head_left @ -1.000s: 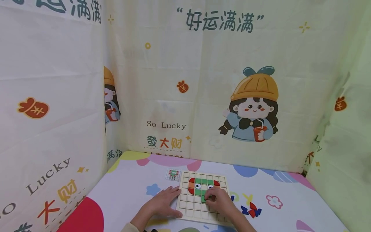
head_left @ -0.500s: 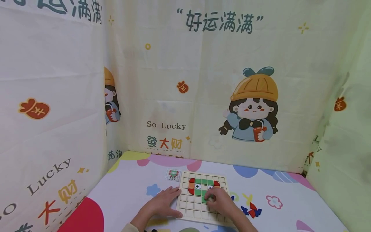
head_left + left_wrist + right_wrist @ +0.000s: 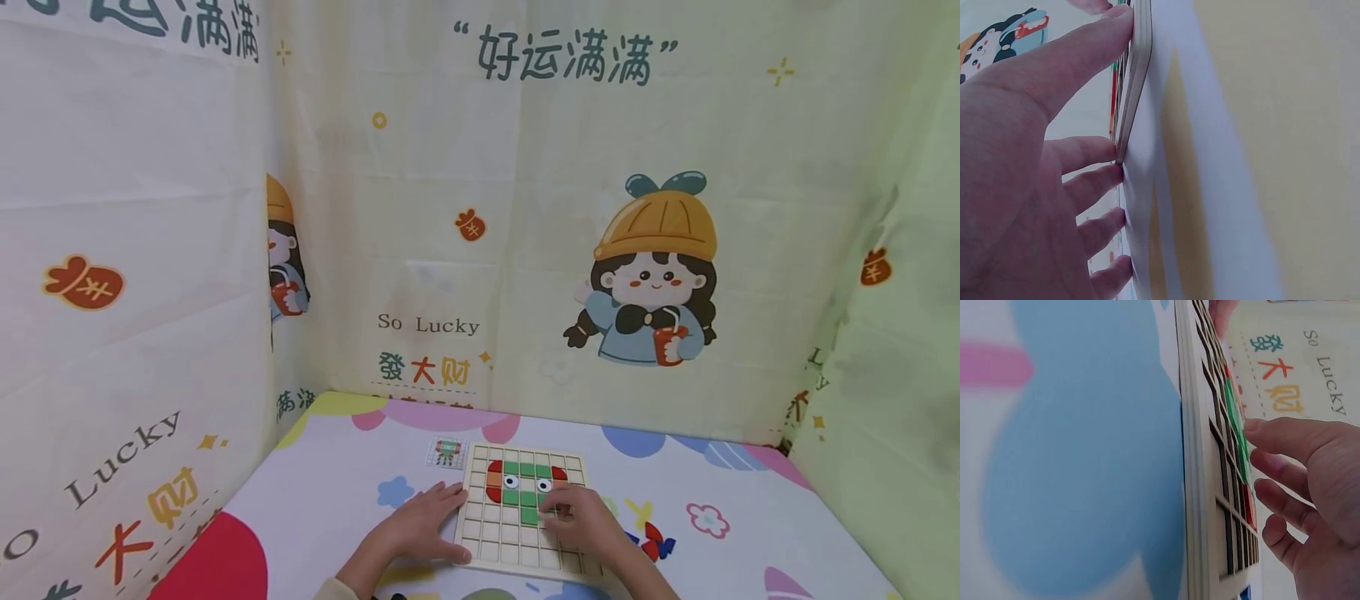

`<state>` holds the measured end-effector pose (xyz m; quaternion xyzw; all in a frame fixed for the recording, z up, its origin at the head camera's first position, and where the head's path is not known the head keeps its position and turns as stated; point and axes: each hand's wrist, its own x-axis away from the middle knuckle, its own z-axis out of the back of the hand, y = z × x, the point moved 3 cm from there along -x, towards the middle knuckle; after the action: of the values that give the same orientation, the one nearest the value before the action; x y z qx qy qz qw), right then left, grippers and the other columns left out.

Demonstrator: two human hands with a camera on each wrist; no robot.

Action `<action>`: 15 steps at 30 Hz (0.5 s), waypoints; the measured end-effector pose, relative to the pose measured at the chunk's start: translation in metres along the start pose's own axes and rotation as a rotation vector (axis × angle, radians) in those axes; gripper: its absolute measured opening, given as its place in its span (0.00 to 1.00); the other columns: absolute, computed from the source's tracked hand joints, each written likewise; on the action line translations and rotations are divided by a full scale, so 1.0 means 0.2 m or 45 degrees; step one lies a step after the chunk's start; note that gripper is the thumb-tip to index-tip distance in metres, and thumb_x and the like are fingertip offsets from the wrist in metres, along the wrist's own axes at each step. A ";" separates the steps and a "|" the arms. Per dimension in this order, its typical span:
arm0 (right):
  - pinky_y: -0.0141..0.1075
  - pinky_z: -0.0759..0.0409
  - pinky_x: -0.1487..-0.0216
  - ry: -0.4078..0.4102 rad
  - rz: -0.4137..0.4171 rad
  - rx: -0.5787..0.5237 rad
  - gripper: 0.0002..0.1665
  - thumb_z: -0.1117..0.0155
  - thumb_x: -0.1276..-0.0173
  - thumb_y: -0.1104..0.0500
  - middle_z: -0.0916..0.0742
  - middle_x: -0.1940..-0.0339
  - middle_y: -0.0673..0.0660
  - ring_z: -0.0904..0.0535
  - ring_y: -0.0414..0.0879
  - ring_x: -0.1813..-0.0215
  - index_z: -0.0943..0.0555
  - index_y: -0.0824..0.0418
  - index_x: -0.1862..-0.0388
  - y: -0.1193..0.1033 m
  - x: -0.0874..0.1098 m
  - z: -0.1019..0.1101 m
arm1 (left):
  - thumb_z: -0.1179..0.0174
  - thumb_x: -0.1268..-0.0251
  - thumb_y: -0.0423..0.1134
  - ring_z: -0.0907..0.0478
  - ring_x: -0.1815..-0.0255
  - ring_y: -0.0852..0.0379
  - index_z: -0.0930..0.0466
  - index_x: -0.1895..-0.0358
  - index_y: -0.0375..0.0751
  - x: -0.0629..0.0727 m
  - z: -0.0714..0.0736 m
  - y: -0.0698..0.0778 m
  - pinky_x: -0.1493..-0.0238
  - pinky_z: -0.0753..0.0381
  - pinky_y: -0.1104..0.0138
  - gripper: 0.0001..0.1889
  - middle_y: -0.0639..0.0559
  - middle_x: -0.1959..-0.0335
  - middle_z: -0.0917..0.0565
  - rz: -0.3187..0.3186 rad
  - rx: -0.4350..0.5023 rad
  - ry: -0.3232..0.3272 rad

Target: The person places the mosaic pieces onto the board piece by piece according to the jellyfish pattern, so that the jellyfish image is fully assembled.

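Observation:
A wooden grid board [image 3: 484,533] lies on the table, with red, orange and green tiles and two round eye pieces [image 3: 511,482] forming a face in its upper cells. Beneath the face, a lone green square tile [image 3: 529,517] sits in a cell. My left hand [image 3: 423,525] rests along the board's left side; in the left wrist view its thumb touches the board edge [image 3: 1138,75] and its fingers are extended. Over the right part of the board, my right hand [image 3: 585,525] hovers just beside the green tile. The right wrist view shows that hand's fingers [image 3: 1288,472] loosely bent, holding nothing.
A small pattern card [image 3: 447,452] with a robot-like figure lies by the board's upper left corner. Loose red and blue pieces [image 3: 656,543] lie right of the board, partly behind my right forearm. Printed cloth walls [image 3: 420,275] enclose the table.
My right hand has let go of the green square tile and shifted slightly right, uncovering the tile and the right eye piece. My left hand stays at the board's side.

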<state>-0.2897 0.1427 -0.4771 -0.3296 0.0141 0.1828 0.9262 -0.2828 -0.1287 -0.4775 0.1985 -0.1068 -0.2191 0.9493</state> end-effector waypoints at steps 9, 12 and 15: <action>0.27 0.30 0.71 0.185 -0.125 0.064 0.08 0.26 0.45 0.62 0.15 0.63 0.46 0.29 0.36 0.68 0.15 0.51 0.66 0.10 0.15 0.18 | 0.33 0.54 0.66 0.45 0.23 0.43 0.35 0.28 0.52 0.01 0.01 0.01 0.26 0.42 0.43 0.47 0.54 0.25 0.36 0.000 0.016 0.000; 0.27 0.31 0.72 0.257 -0.219 0.124 0.09 0.25 0.47 0.62 0.16 0.66 0.45 0.30 0.36 0.70 0.15 0.51 0.67 0.14 0.20 0.24 | 0.33 0.54 0.66 0.45 0.23 0.43 0.35 0.28 0.52 0.01 0.01 0.01 0.26 0.42 0.42 0.47 0.54 0.25 0.36 -0.001 0.017 0.001; 0.29 0.31 0.76 0.276 -0.341 0.134 0.09 0.26 0.47 0.63 0.17 0.68 0.46 0.30 0.38 0.72 0.14 0.53 0.66 0.19 0.24 0.29 | 0.33 0.55 0.66 0.45 0.23 0.43 0.35 0.28 0.52 0.00 0.01 0.00 0.27 0.42 0.42 0.47 0.54 0.25 0.36 -0.002 0.014 0.003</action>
<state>-0.2633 0.2225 -0.4618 -0.2974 0.0795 0.0201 0.9512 -0.2821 -0.1287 -0.4761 0.2040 -0.1065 -0.2192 0.9482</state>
